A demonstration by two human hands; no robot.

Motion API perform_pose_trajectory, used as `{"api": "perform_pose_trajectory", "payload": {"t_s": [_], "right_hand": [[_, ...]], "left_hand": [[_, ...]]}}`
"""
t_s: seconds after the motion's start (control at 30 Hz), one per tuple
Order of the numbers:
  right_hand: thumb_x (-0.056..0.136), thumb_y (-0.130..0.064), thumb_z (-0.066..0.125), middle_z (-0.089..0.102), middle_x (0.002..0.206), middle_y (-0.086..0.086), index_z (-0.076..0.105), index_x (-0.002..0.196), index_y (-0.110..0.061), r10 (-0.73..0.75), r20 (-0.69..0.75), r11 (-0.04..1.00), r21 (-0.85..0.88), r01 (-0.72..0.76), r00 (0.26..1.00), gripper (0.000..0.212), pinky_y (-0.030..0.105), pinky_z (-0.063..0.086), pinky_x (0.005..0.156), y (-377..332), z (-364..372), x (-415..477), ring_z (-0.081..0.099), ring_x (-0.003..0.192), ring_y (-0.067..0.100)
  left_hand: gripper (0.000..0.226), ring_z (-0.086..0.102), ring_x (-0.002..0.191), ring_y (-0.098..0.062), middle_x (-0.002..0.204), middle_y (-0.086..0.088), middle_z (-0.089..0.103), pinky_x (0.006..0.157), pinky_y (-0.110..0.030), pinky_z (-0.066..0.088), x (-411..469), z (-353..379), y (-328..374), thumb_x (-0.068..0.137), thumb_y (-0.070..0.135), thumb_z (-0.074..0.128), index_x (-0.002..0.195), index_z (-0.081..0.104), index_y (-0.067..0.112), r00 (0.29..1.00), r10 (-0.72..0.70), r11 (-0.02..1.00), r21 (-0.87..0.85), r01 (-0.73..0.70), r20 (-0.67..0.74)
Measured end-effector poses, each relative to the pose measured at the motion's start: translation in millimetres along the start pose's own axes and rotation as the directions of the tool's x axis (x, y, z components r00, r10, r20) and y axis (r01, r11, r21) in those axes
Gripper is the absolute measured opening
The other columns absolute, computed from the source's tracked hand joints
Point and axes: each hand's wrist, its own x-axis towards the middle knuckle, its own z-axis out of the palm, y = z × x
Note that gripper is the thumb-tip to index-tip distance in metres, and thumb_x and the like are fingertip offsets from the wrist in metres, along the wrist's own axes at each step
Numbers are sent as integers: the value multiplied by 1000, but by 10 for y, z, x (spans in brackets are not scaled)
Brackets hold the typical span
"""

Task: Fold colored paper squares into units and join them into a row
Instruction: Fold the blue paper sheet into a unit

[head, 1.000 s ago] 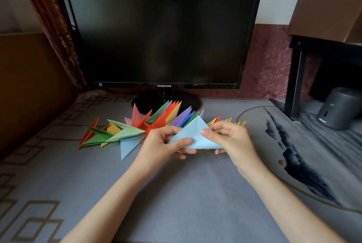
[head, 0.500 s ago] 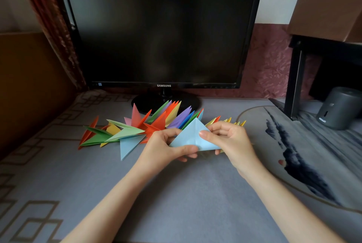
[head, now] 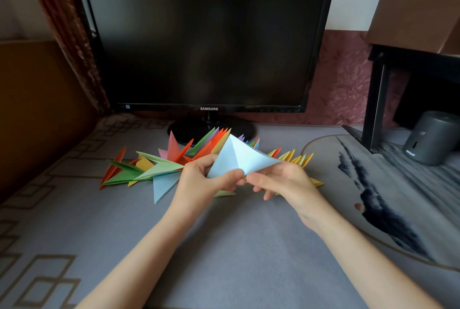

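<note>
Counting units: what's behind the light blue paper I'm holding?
The row of folded units: orange, purple and yellow tips show past the light blue paper. Those directly behind it are covered.

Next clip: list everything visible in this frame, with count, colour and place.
light blue paper: one, light blue, part-folded, held above the table
row of folded units: one, many units, multicoloured, on the table behind the hands
monitor: one, black, screen dark, back of table
table cover: one, grey, patterned, covering the table
cylinder: one, grey, far right
cardboard box: one, brown, top right, above a black stand
curtain: one, dark red, upper left
left hand: one, pinches the paper's lower edge
right hand: one, holds the paper's right side
</note>
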Motion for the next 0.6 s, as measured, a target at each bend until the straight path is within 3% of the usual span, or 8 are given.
{"api": "perform_pose_trajectory", "payload": {"t_s": [0.07, 0.13, 0.27, 0.37, 0.6], "right_hand": [[77, -15, 75, 74, 85, 7, 71, 86, -10, -8, -10, 1000, -2, 8, 1000, 11, 23, 45, 55, 34, 31, 4, 59, 67, 9], [79, -10, 72, 72, 73, 2, 72, 82, -8, -15, -88, 1000, 23, 17, 996, 4, 23, 44, 52, 59, 53, 15, 56, 61, 9], [80, -10, 71, 70, 76, 12, 70, 83, -3, -10, -123, 997, 73, 19, 992, 8, 24, 42, 50, 68, 99, 19, 54, 58, 8], [80, -11, 70, 70, 69, 2, 72, 80, -6, -2, -109, 997, 80, 11, 994, 4, 22, 42, 49, 60, 116, 18, 54, 58, 8], [79, -11, 71, 66, 63, 1, 71, 75, -4, 61, -142, 983, 180, -35, 988, 8, 21, 43, 52, 73, 95, 28, 55, 58, 11]], "left_hand": [[15, 71, 67, -17, 77, -6, 74, 61, -23, 57, -5, 1, 7, 75, 5, 75, 88, 69, 6, 1000, -1, 1000, 0, 1, -9], [15, 72, 69, -17, 78, -6, 74, 63, -24, 57, -13, 16, 17, 76, 5, 75, 90, 69, 8, 1000, -9, 1000, -28, 9, 3], [13, 72, 70, -16, 76, -6, 74, 65, -23, 57, -22, 34, 18, 77, 7, 74, 88, 69, 12, 1000, 11, 999, -31, -11, 3], [12, 70, 66, -15, 74, -3, 73, 63, -23, 57, -36, 59, 6, 77, 7, 74, 85, 69, 14, 1000, 28, 1000, -4, -28, -2], [13, 72, 73, -21, 78, -7, 73, 69, -29, 59, -33, 84, -7, 76, 11, 76, 88, 70, 10, 997, 68, 998, 5, -68, -21]]}}
